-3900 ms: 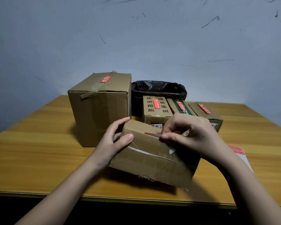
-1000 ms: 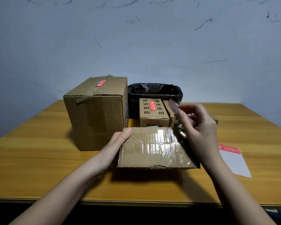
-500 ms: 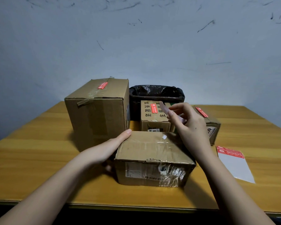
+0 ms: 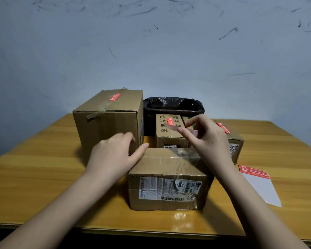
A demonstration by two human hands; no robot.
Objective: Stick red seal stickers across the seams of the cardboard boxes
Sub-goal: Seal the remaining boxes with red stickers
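A taped cardboard box (image 4: 169,178) with shipping labels on its front stands upright near the table's front edge. My left hand (image 4: 113,155) rests against its upper left edge, thumb on the top. My right hand (image 4: 205,139) hovers above the box's far right corner and pinches a seal sticker (image 4: 172,127), seen from its pale back, between finger and thumb. No red sticker shows on this box's top.
A big box (image 4: 109,121) with a red sticker stands behind left. Three smaller stickered boxes (image 4: 169,132) sit behind, before a black-lined bin (image 4: 172,106). A sticker backing sheet (image 4: 258,184) lies on the wooden table (image 4: 43,177) at right.
The near box was tipped toward me and now stands flat with its label side facing me. My right hand lifted off the box with the sticker; my left hand slid onto the top edge.
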